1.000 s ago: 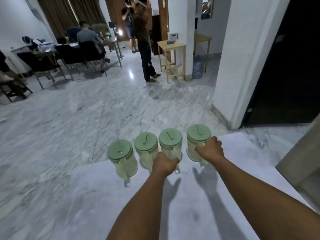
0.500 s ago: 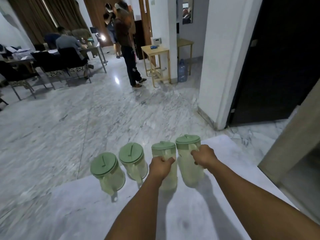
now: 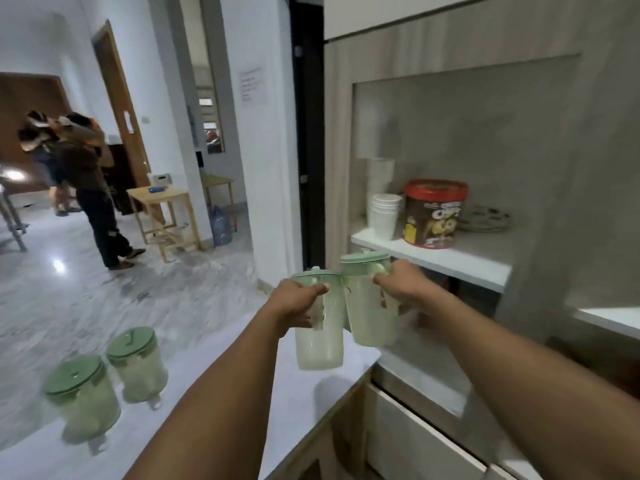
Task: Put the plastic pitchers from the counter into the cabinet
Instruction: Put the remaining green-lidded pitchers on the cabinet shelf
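Observation:
My left hand (image 3: 296,301) grips the handle of a clear plastic pitcher with a green lid (image 3: 318,344), held in the air above the white counter (image 3: 221,403). My right hand (image 3: 401,284) grips the handle of a second green-lidded pitcher (image 3: 369,320), raised just in front of the open cabinet's white shelf (image 3: 450,259). The two held pitchers touch side by side. Two more green-lidded pitchers (image 3: 138,365) (image 3: 83,396) stand on the counter at the lower left.
On the cabinet shelf stand stacked white cups (image 3: 382,216), a red-lidded tub (image 3: 433,213) and a plate (image 3: 485,218) behind it. A lower shelf (image 3: 609,318) juts out at right. People (image 3: 86,181) stand far left by a wooden table (image 3: 162,209).
Both hands have lifted their pitchers off the counter and carried them right toward the cabinet. My view has swung right, bringing the cabinet shelf into sight.

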Available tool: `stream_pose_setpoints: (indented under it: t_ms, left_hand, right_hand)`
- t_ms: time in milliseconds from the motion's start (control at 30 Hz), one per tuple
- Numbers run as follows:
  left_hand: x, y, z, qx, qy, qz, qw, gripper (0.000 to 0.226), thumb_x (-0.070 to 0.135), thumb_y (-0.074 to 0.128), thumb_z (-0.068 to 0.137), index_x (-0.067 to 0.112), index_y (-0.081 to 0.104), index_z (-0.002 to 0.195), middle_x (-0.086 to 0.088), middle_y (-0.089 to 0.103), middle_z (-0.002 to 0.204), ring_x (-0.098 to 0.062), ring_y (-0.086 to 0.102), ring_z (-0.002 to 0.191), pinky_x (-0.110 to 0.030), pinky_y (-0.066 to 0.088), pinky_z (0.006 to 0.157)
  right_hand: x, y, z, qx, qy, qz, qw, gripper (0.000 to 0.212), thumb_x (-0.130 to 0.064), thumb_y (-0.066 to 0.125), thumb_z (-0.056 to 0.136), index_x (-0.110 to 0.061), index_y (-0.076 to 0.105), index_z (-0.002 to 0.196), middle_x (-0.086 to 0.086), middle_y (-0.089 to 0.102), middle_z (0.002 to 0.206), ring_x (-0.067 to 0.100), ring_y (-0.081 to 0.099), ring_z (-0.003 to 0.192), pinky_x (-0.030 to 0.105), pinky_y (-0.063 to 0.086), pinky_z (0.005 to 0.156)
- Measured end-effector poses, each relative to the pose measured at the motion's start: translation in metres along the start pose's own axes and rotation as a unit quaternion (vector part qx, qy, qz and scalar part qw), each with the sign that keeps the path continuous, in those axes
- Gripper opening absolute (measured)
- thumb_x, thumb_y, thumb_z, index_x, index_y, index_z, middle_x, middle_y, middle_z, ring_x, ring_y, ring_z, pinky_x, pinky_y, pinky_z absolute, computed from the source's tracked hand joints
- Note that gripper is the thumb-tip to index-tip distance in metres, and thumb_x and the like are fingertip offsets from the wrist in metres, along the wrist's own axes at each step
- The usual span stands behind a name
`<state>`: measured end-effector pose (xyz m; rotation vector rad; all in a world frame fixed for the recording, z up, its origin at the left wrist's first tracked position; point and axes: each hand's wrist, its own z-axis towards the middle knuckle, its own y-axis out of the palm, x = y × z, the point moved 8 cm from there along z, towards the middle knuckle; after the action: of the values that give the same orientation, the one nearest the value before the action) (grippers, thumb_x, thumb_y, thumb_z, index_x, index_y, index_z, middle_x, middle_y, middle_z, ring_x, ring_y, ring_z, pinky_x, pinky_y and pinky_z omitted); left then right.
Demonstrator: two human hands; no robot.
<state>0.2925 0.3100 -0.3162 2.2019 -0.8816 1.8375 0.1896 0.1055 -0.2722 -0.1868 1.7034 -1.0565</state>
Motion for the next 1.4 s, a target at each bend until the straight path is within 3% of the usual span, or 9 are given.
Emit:
stream_pose_setpoints:
  t_ms: [167,300,467,633,733,800,933,1033,1400]
  left_hand:
    - [0.073,0.155,-0.058,-0.194,0.006,0.065,0.979,0.06,0.038,0.074,0.087,0.002,0.053,0.13,-0.029,0.061,0.126,-0.04,0.07,0.107,-0.046,0.061,0.088]
    - [0.142,0.285,-0.1,-0.275,0.09,0.085,0.953,0.064,0.039,0.08,0.08,0.0,0.056,0.125,-0.024,0.063,0.106,-0.037,0.07,0.088,-0.038,0.063,0.062]
    - [0.205,0.433,-0.16,-0.354,0.177,0.056,0.917,0.063,0.038,0.083,0.075,-0.009,0.063,0.113,-0.024,0.063,0.095,-0.045,0.073,0.095,-0.058,0.061,0.082]
    - [0.237,0.543,-0.156,-0.33,0.248,0.057,0.909,0.042,0.034,0.072,0.09,-0.006,0.06,0.097,-0.013,0.057,0.083,-0.028,0.062,0.075,-0.046,0.062,0.076]
    - [0.255,0.595,-0.111,-0.275,0.283,0.08,0.915,0.036,0.039,0.071,0.09,0.009,0.055,0.078,-0.011,0.055,0.074,-0.024,0.054,0.069,-0.046,0.058,0.078]
    - [0.267,0.628,-0.073,-0.244,0.296,0.09,0.919,0.032,0.04,0.069,0.091,0.008,0.063,0.089,-0.02,0.067,0.092,-0.028,0.06,0.08,-0.045,0.057,0.085]
    - [0.288,0.691,0.002,-0.187,0.315,0.151,0.918,0.047,0.046,0.062,0.094,0.013,0.062,0.128,-0.012,0.067,0.124,-0.033,0.063,0.109,-0.039,0.054,0.093]
    - [0.298,0.725,0.045,-0.18,0.299,0.15,0.925,0.047,0.048,0.06,0.094,0.018,0.061,0.13,-0.009,0.066,0.128,-0.032,0.063,0.114,-0.032,0.05,0.088]
    - [0.345,0.788,0.109,-0.183,0.289,0.264,0.902,0.066,0.052,0.055,0.096,0.005,0.049,0.143,-0.015,0.055,0.144,-0.032,0.056,0.129,-0.038,0.046,0.108]
  right_hand:
    - [0.091,-0.16,-0.097,0.03,0.087,-0.004,0.996,0.029,-0.028,0.058,0.093,-0.002,0.06,0.105,0.019,0.069,0.096,0.04,0.074,0.09,0.049,0.061,0.073]
    - [0.165,-0.275,-0.178,0.061,0.167,0.026,0.984,0.022,-0.025,0.054,0.097,-0.002,0.055,0.099,0.018,0.064,0.081,0.038,0.073,0.08,0.045,0.059,0.064]
    - [0.247,-0.394,-0.257,0.192,0.224,0.055,0.954,0.026,-0.028,0.056,0.098,-0.002,0.055,0.098,0.021,0.067,0.091,0.041,0.075,0.087,0.049,0.063,0.066]
    - [0.323,-0.463,-0.245,0.309,0.229,0.093,0.918,0.034,-0.033,0.057,0.097,-0.002,0.055,0.113,0.023,0.066,0.111,0.042,0.069,0.098,0.048,0.062,0.07]
    - [0.358,-0.491,-0.193,0.367,0.2,0.074,0.905,0.033,-0.033,0.056,0.097,-0.004,0.057,0.113,0.014,0.061,0.101,0.036,0.063,0.097,0.045,0.061,0.065]
    - [0.384,-0.506,-0.147,0.384,0.189,0.07,0.901,0.027,-0.034,0.053,0.099,-0.008,0.056,0.107,0.011,0.06,0.095,0.033,0.063,0.093,0.048,0.062,0.072]
    - [0.445,-0.529,-0.06,0.393,0.214,0.046,0.893,0.049,-0.045,0.05,0.097,-0.005,0.055,0.124,0.019,0.062,0.121,0.037,0.064,0.105,0.047,0.058,0.086]
    - [0.471,-0.542,-0.014,0.404,0.203,0.028,0.891,0.051,-0.041,0.049,0.099,-0.003,0.049,0.132,0.021,0.058,0.131,0.039,0.059,0.115,0.034,0.046,0.084]
    - [0.497,-0.563,0.065,0.391,0.256,-0.013,0.884,0.063,-0.037,0.041,0.103,0.004,0.024,0.148,0.02,0.05,0.14,0.037,0.054,0.125,0.043,0.044,0.101]
